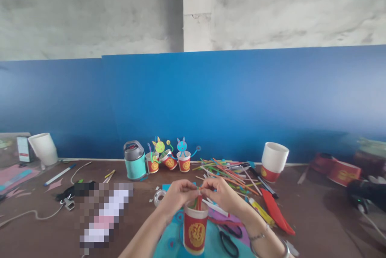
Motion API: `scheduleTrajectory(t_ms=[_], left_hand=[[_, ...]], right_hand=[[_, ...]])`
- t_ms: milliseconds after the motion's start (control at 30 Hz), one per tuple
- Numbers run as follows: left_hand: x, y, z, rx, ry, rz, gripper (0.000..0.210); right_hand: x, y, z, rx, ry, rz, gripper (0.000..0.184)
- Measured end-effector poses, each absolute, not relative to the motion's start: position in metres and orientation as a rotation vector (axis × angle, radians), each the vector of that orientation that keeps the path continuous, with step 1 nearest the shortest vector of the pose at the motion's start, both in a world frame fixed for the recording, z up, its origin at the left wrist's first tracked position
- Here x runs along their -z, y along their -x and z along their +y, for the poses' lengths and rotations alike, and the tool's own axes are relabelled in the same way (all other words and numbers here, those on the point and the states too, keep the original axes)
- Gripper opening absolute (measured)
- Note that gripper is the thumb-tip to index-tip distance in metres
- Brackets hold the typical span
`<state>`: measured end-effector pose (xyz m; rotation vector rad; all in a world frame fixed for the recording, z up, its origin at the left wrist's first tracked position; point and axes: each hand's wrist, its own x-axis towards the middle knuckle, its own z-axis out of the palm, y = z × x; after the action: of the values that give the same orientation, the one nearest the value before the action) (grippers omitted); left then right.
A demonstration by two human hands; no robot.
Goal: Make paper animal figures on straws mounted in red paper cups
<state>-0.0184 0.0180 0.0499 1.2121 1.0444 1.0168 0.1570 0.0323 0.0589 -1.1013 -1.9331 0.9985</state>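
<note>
Fingers [212, 182] drawn narrow on both sides, tips nearly meeting over the cup [195, 232]. My left hand [181, 192] and right hand [222, 193] pinch the upper ends of the strips [199, 202], red and green, rising from its mouth; which strip each hand has, cannot tell. Cup upright, in front of me, over the blue sheet [164, 244]; scissors [229, 244] just beside it, handles toward me.

Step in hand, my reading: bending or joining the strip ends by feel. Behind, three cups [184, 164] bear figures with strip arms; mine shows no head yet. Next move, as I judge it, calls for one hand steadying the strips while the other works the ends, light pressure only, lest the cup tip.
</note>
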Motion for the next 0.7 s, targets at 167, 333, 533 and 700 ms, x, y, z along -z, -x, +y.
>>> scheduleTrajectory(t_ms=[167,333,533,700], left_hand=[[-0.05,0.023,0.02,-1.027,-1.415,1.19,0.028],[-0.053,0.021,0.017,-1.184,-1.7,1.441,0.013],[-0.053,0.011,0.008,-1.233,-1.975,1.703,0.01],[-0.047,0.007,0.004,-1.309,-2.127,1.646,0.013]], right_hand=[[-0.057,-0.154,0.033,-0.99,1.13,-1.918,0.021],[-0.06,-0.152,0.03,-0.735,1.154,-1.882,0.023],[-0.061,-0.142,0.019,-0.64,1.228,-1.926,0.023],[-0.061,-0.138,0.016,-0.583,1.369,-1.904,0.024]])
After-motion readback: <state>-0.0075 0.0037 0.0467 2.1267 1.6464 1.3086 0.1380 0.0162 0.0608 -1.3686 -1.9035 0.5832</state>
